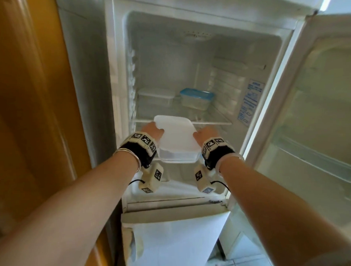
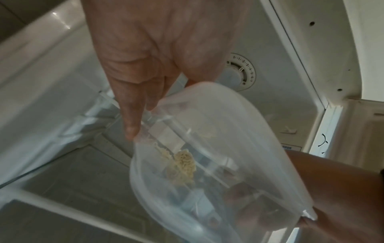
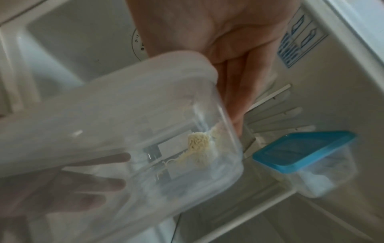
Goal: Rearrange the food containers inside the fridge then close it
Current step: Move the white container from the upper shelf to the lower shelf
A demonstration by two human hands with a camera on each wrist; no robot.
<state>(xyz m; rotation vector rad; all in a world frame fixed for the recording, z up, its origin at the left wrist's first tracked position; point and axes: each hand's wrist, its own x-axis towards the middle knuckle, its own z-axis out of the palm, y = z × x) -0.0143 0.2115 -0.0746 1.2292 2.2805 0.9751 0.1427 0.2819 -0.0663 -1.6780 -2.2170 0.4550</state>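
A clear food container with a white lid hangs in front of the fridge's glass shelf, held level between both hands. My left hand grips its left side, thumb on the lid. My right hand grips the right side the same way. In the left wrist view the left hand's fingers run down the container, which holds a small clump of noodles. In the right wrist view the right hand lies along the container's wall. A white-lidded container and a blue-lidded container sit at the shelf's back.
The fridge door stands open on the right. A wooden panel borders the fridge on the left. A thermostat dial is on the inner right wall. The lower compartment's shut door is below my arms.
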